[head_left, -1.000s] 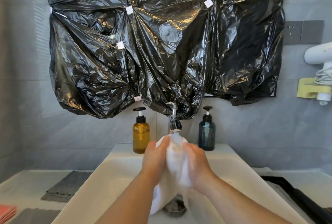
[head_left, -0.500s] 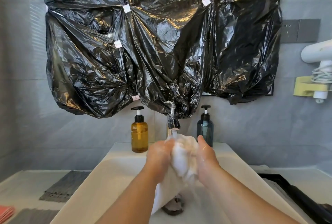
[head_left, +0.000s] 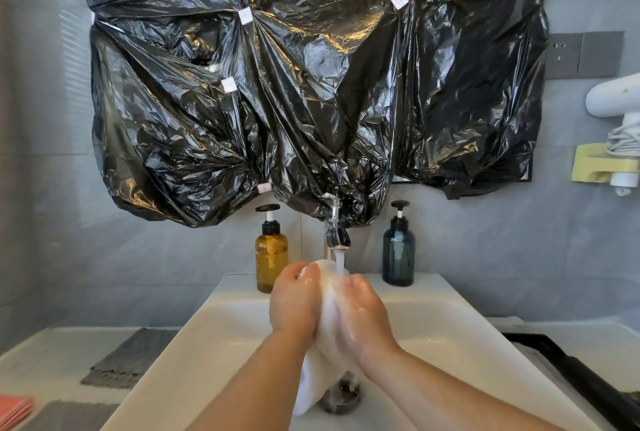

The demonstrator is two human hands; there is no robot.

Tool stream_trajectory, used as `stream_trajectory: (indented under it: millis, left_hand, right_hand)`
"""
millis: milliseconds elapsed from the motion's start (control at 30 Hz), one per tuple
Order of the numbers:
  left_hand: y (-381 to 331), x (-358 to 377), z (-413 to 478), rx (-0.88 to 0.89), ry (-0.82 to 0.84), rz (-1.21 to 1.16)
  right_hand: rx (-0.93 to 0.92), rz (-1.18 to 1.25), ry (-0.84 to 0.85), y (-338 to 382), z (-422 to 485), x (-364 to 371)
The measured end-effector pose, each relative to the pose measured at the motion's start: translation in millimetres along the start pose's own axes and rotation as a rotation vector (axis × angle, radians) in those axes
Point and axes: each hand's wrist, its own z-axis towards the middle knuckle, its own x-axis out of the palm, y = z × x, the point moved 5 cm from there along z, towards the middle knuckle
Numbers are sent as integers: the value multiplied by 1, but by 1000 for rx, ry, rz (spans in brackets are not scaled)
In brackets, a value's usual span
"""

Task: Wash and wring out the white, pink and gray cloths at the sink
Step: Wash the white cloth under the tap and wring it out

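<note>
A wet white cloth (head_left: 323, 354) is bunched between my two hands under the running faucet (head_left: 335, 235), above the white sink (head_left: 221, 333). My left hand (head_left: 294, 299) grips its left side and my right hand (head_left: 362, 309) grips its right side, both wet. The cloth's lower end hangs down toward the drain (head_left: 341, 396). A folded gray cloth (head_left: 128, 358) lies on the counter left of the sink, another gray cloth (head_left: 69, 415) lies nearer, and a pink cloth (head_left: 14, 410) shows at the bottom left edge.
An amber pump bottle (head_left: 272, 254) and a dark blue pump bottle (head_left: 398, 254) stand at the back of the sink, either side of the faucet. Black plastic sheeting (head_left: 311, 84) covers the wall above. A black tray (head_left: 581, 375) lies right of the sink.
My hands have rubbed the white cloth against itself under the stream; the left hand has risen and the right hand has dropped lower.
</note>
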Motion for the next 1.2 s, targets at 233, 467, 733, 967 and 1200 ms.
stream_trajectory:
  millis: [233, 467, 733, 967, 1200]
  left_hand:
    - [0, 18, 3, 55, 303, 76]
    - [-20, 26, -26, 152, 822, -31]
    - [-5, 12, -2, 34, 311, -208]
    - [10, 9, -8, -152, 97, -276]
    - [12, 26, 4, -56, 258, -74]
  right_hand:
    - [23, -181, -156, 17, 11, -21]
    - [283, 259, -294, 2, 37, -47]
    - [358, 390, -98, 10, 24, -28]
    - [46, 33, -12, 21, -5, 5]
    - [50, -332, -112, 12, 5, -5]
